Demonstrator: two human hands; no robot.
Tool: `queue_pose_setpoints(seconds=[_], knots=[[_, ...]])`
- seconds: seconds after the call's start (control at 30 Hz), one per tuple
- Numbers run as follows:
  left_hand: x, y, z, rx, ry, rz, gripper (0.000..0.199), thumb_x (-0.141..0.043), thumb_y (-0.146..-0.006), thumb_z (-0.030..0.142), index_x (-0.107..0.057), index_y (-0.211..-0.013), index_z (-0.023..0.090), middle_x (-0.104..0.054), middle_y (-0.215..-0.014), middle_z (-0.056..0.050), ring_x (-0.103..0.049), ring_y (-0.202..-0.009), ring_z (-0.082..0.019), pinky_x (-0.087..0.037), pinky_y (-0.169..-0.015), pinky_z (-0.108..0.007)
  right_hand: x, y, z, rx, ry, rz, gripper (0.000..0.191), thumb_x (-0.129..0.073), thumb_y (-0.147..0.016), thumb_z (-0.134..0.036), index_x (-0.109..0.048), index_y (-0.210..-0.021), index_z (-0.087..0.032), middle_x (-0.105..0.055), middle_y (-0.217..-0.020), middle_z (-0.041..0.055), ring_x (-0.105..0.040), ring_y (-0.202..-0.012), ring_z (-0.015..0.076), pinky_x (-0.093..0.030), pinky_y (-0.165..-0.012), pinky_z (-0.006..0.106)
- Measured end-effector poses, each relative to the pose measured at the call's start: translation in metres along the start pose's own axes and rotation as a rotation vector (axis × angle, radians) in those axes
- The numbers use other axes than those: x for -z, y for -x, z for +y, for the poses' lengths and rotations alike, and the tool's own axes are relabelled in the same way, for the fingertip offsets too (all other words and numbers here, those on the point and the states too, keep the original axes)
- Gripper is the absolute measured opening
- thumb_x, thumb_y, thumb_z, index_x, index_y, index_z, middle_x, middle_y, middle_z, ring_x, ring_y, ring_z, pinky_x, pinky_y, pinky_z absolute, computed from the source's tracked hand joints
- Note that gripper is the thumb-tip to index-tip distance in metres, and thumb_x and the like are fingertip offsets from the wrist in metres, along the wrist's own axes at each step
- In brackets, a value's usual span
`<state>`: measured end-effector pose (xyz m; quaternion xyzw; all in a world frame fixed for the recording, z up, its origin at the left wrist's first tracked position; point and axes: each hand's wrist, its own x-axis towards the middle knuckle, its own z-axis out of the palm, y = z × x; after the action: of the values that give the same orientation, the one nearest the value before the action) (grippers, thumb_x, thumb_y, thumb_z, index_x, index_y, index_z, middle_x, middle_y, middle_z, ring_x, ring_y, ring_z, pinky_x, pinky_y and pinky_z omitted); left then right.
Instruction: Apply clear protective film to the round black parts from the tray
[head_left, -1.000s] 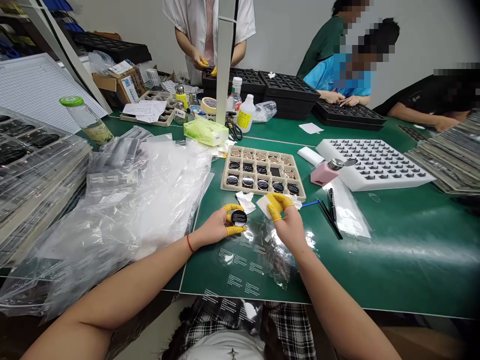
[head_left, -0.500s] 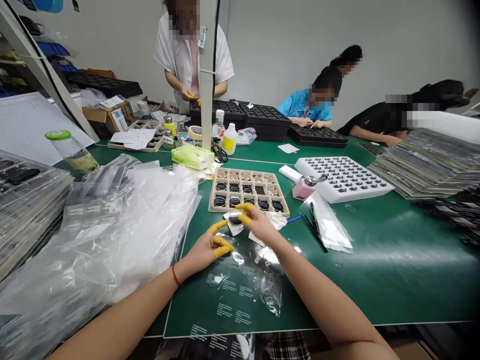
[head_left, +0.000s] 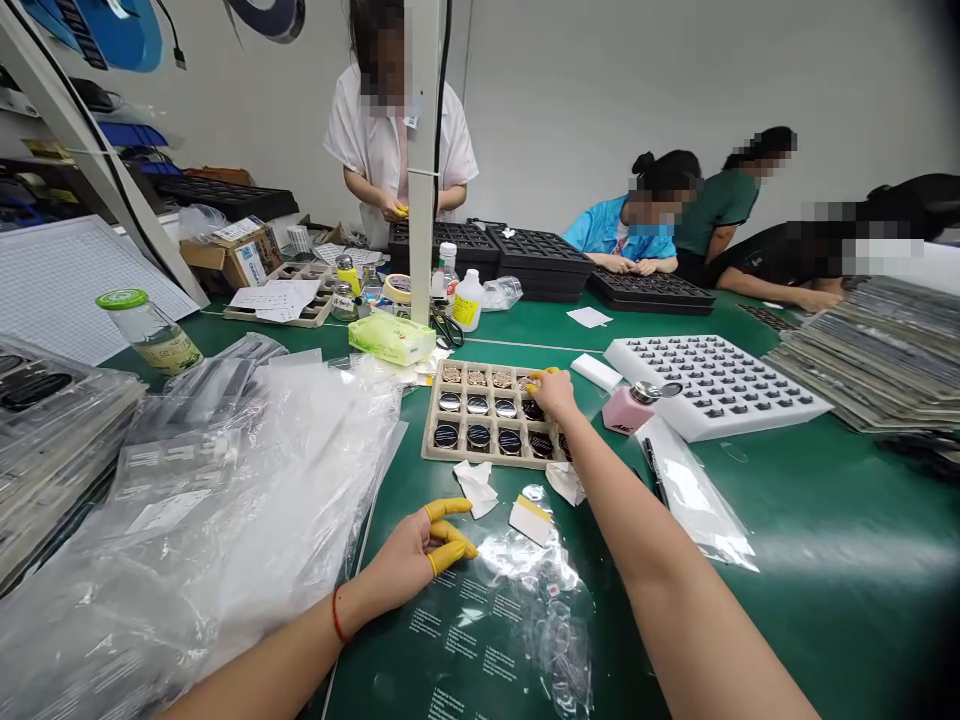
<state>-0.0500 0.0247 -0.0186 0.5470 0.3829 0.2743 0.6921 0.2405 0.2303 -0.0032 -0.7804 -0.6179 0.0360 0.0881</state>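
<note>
My left hand (head_left: 416, 552), with yellow finger cots, rests over the clear plastic film (head_left: 465, 650); its fingers are apart and hold nothing. My right hand (head_left: 553, 396) reaches to the right side of the beige compartment tray (head_left: 429, 452). Its fingers, also in yellow cots, are closed at a compartment in the tray, and what they hold is hidden. Just below those fingertips lies a dark round disc (head_left: 532, 409). Glossy black discs fill the nearer rows; patterned, copper-coloured ones (head_left: 477, 378) sit in the back row. Crumpled white tissue (head_left: 475, 486) and a white-and-yellow pad (head_left: 530, 520) lie before the tray.
A pink pump bottle (head_left: 628, 408) and a white foam tray (head_left: 720, 385) stand to the right. Plastic bags (head_left: 247, 480) cover the left side. A tissue pack (head_left: 391, 337) and a post (head_left: 421, 240) stand behind; co-workers sit and stand beyond.
My right hand has moved forward from the tissue to the tray, where the dark disc it held is no longer clearly visible in it. My left hand stays open. The camera view has shifted.
</note>
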Motion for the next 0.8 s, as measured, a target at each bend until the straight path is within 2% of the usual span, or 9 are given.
queue_pose_setpoints(seconds=[0.17,0.23,0.33,0.43,0.5,0.57,0.63,0.7,0.8], knots=[[0.001,0.000,0.006,0.024,-0.017,0.018,0.051,-0.063,-0.078,0.033,-0.047,-0.123,0.014,-0.072,-0.091,-0.010,-0.067,-0.091,-0.023,-0.047,-0.088,-0.039,0.005,-0.040,-0.007,-0.023,0.089,-0.166,0.036,-0.065,-0.074,-0.038,-0.066,-0.099,-0.011,-0.057,-0.100,0.0177,-0.044,-0.107,0.0316,-0.039,-0.079,0.034],[0.001,0.001,0.009,0.020,-0.016,0.022,0.051,-0.063,-0.079,0.033,-0.047,-0.123,0.014,-0.072,-0.090,-0.010,-0.066,-0.092,-0.023,-0.047,-0.088,-0.039,0.007,-0.040,-0.010,-0.010,0.114,-0.163,0.036,-0.066,-0.073,-0.035,-0.065,-0.099,-0.010,-0.057,-0.102,0.0179,-0.045,-0.105,0.0310,-0.039,-0.078,0.034],[0.001,0.002,0.011,0.010,-0.052,0.040,0.050,-0.063,-0.079,0.034,-0.048,-0.122,0.015,-0.072,-0.091,-0.009,-0.066,-0.093,-0.022,-0.045,-0.091,-0.039,0.012,-0.020,-0.016,0.025,0.139,-0.089,0.029,-0.059,-0.077,-0.026,-0.062,-0.102,-0.011,-0.059,-0.103,0.0160,-0.048,-0.101,0.0284,-0.037,-0.079,0.033],[0.002,0.003,0.010,-0.023,-0.050,0.049,0.048,-0.064,-0.078,0.036,-0.051,-0.120,0.015,-0.071,-0.094,-0.010,-0.065,-0.095,-0.022,-0.044,-0.092,-0.038,0.021,0.022,-0.029,0.030,0.168,0.032,0.023,-0.045,-0.084,-0.014,-0.060,-0.100,-0.010,-0.061,-0.099,0.0169,-0.050,-0.101,0.0284,-0.034,-0.085,0.038],[0.002,0.004,0.009,-0.036,0.010,0.049,0.051,-0.064,-0.078,0.039,-0.050,-0.121,0.015,-0.071,-0.091,-0.009,-0.066,-0.092,-0.023,-0.045,-0.089,-0.038,0.028,0.062,-0.042,0.085,0.126,0.124,0.024,-0.040,-0.086,-0.015,-0.059,-0.100,-0.011,-0.061,-0.099,0.0167,-0.050,-0.101,0.0282,-0.034,-0.085,0.038],[0.002,0.004,0.008,-0.046,0.074,0.047,0.056,-0.062,-0.079,0.041,-0.045,-0.125,0.015,-0.071,-0.083,-0.008,-0.066,-0.087,-0.022,-0.046,-0.086,-0.038,0.032,0.112,-0.059,0.298,-0.097,0.184,0.021,-0.044,-0.087,-0.021,-0.060,-0.099,-0.016,-0.062,-0.094,0.0122,-0.054,-0.089,0.0238,-0.039,-0.077,0.033],[0.001,0.004,0.008,-0.064,0.119,0.026,0.060,-0.061,-0.079,0.042,-0.041,-0.129,0.015,-0.069,-0.080,-0.007,-0.065,-0.082,-0.020,-0.047,-0.083,-0.037,0.032,0.166,-0.074,0.561,-0.316,0.099,0.017,-0.048,-0.086,-0.021,-0.060,-0.097,-0.020,-0.062,-0.092,0.0077,-0.055,-0.082,0.0196,-0.042,-0.071,0.029],[0.001,0.004,0.008,-0.111,0.136,0.005,0.059,-0.064,-0.078,0.040,-0.043,-0.127,0.015,-0.068,-0.092,-0.009,-0.064,-0.089,-0.021,-0.046,-0.085,-0.036,0.029,0.212,-0.084,0.788,-0.379,-0.009,0.017,-0.049,-0.084,-0.017,-0.062,-0.093,-0.022,-0.060,-0.092,0.0062,-0.055,-0.082,0.0192,-0.044,-0.070,0.030],[0.001,0.005,0.008,-0.189,0.104,0.003,0.058,-0.071,-0.072,0.033,-0.048,-0.122,0.017,-0.058,-0.120,-0.012,-0.056,-0.109,-0.024,-0.043,-0.094,-0.035,0.023,0.251,-0.086,0.866,-0.455,-0.091,0.026,-0.047,-0.078,-0.006,-0.062,-0.092,-0.021,-0.058,-0.100,0.0073,-0.053,-0.091,0.0202,-0.047,-0.076,0.033]])
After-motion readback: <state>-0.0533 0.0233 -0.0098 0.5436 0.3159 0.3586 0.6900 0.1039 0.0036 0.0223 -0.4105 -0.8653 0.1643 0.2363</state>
